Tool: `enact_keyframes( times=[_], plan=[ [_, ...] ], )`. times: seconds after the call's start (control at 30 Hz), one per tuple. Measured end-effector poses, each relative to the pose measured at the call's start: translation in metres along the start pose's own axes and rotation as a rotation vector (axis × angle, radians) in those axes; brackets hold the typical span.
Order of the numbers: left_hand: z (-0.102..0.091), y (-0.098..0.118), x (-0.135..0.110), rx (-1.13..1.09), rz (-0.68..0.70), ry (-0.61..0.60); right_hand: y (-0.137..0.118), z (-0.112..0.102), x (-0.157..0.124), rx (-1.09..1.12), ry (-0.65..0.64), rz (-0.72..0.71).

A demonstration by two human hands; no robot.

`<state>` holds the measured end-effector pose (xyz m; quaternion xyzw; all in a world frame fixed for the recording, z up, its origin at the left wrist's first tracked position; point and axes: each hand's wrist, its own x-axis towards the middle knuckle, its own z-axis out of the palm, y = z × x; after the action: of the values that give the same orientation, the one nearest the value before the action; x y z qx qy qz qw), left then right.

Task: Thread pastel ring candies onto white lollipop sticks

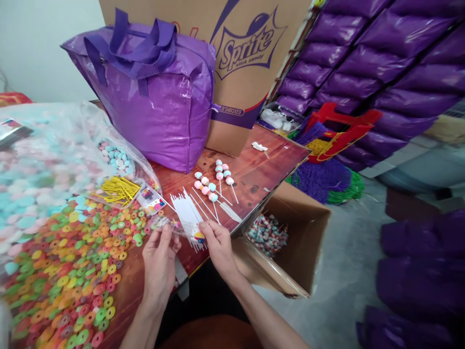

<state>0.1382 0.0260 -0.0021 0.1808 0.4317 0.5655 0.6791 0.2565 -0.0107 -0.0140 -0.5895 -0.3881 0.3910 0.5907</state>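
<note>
My left hand and my right hand pinch a small clear plastic bag between them, one at each end. A coloured print shows on the bag near my right fingers. Below the bag lies a row of white lollipop sticks. Just beyond them rest several marshmallow skewers, pink, white and blue. To the left are yellow twist ties and a stack of printed plastic bags. Loose ring-shaped gummy candies spread over the table left of my left hand.
A large clear sack of pastel marshmallows covers the table's left side. Behind stand a purple zip bag and a Sprite carton. An open cardboard box holding wrapped-looking sweets is beside the table's right edge.
</note>
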Motion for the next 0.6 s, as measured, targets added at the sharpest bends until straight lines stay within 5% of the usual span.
enact_keyframes(
  times=[0.1,0.23,0.33,0.43,0.6],
  plan=[
    [0.001,0.002,0.003,-0.055,-0.047,0.044,0.005,-0.006,0.003,-0.139,-0.033,-0.037],
    [0.003,0.0,0.007,-0.084,-0.008,0.12,0.012,-0.023,0.02,-0.375,0.12,-0.17],
    [0.002,0.001,0.011,-0.087,0.008,0.162,0.018,-0.043,0.043,-0.79,0.3,-0.34],
    [0.004,0.005,0.016,-0.106,0.033,0.162,0.028,-0.058,0.064,-1.165,0.327,-0.383],
    [0.01,0.009,0.026,-0.18,0.01,0.23,0.035,-0.062,0.075,-1.16,0.28,-0.332]
  ],
)
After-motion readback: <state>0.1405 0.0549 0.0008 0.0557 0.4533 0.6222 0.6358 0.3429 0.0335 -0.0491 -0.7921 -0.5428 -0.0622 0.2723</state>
